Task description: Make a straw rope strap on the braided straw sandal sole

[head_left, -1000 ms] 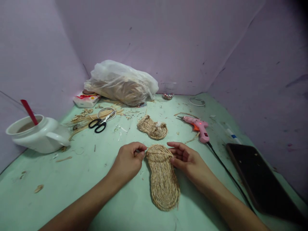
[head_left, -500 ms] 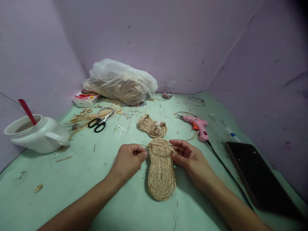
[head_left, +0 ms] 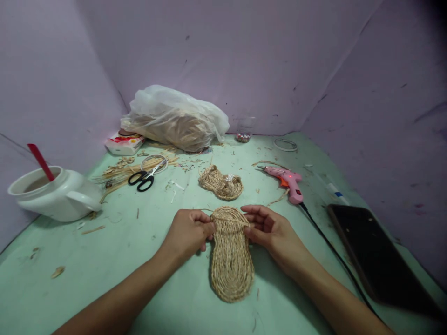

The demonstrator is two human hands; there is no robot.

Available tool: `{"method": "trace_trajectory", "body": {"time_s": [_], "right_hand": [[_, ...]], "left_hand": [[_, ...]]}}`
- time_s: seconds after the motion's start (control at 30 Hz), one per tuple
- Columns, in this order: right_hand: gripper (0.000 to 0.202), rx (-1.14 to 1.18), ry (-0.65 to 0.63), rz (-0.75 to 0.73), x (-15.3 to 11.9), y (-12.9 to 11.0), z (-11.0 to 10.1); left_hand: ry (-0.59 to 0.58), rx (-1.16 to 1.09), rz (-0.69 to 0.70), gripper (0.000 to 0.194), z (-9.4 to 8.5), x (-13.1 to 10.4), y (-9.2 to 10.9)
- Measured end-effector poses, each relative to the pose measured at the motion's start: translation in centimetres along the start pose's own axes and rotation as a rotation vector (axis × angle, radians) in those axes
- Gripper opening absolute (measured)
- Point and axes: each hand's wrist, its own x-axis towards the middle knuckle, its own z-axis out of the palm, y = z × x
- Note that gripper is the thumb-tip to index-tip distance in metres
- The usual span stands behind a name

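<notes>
A coiled twine slipper sole (head_left: 232, 260) lies lengthwise in front of me, with a strand of twine (head_left: 226, 220) running across its far end. My left hand (head_left: 192, 230) is closed in a pinch on the twine at the sole's left edge, and a loose end sticks out above the fingers. On the opposite edge, my right hand (head_left: 270, 230) grips the sole between thumb and fingers, close to where the strand ends. Just beyond sits a smaller twine slipper (head_left: 220, 182) with white beads on it.
A pink glue gun (head_left: 284, 179) with a black cord and a dark phone (head_left: 373, 260) are on the right. Scissors (head_left: 142, 179), straw and a white pot (head_left: 66, 195) are on the left. Behind stand a plastic bag (head_left: 174, 121) and a bead jar (head_left: 243, 132).
The sole has shifted slightly toward me and to the left. My left hand has come up against its edge with the twine, and my right hand has moved a little with it.
</notes>
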Motion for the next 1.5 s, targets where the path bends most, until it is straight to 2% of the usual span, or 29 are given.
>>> {"method": "trace_trajectory", "body": {"time_s": [0.2,0.57,0.8,0.93,1.07,1.13,1.23,1.3,1.37,1.43,1.5], "right_hand": [[0.039,0.006,0.001,0.007,0.0,0.1,0.1],[0.036,0.062,0.057,0.029,0.0,-0.1,-0.1],[0.035,0.115,0.104,0.011,0.2,-0.2,-0.4],[0.034,0.118,0.166,-0.024,0.3,0.0,-0.6],[0.035,0.142,0.187,-0.016,0.5,0.0,-0.8],[0.037,0.167,0.160,-0.002,0.4,0.0,-0.7],[0.039,0.178,0.114,0.013,0.3,0.0,-0.4],[0.038,0.159,0.096,0.010,0.2,0.0,-0.2],[0.037,0.136,0.078,-0.005,0.1,0.0,-0.1],[0.036,0.121,0.054,-0.023,0.0,0.0,0.0],[0.034,0.113,0.029,-0.042,0.0,0.1,0.0]], "left_hand": [[-0.005,0.025,-0.021,0.005,-0.1,0.1,-0.2],[-0.271,-0.263,-0.092,0.022,-1.3,0.0,0.6],[-0.300,-0.282,-0.036,0.030,-2.1,0.3,0.4],[-0.224,-0.372,-0.028,0.036,-2.9,0.1,1.2],[-0.042,-0.461,0.029,0.039,-3.5,0.1,1.8],[-0.007,-0.354,0.055,0.035,-3.1,0.1,1.7],[-0.023,-0.085,0.043,0.024,-2.1,0.0,1.0],[0.162,0.013,0.171,0.018,-1.5,-0.1,0.7],[0.320,0.085,0.314,0.021,-1.2,-0.2,0.5],[0.318,0.137,0.376,0.025,-1.2,-0.3,0.4],[0.210,0.144,0.370,0.026,-1.1,-0.4,0.3]]}}
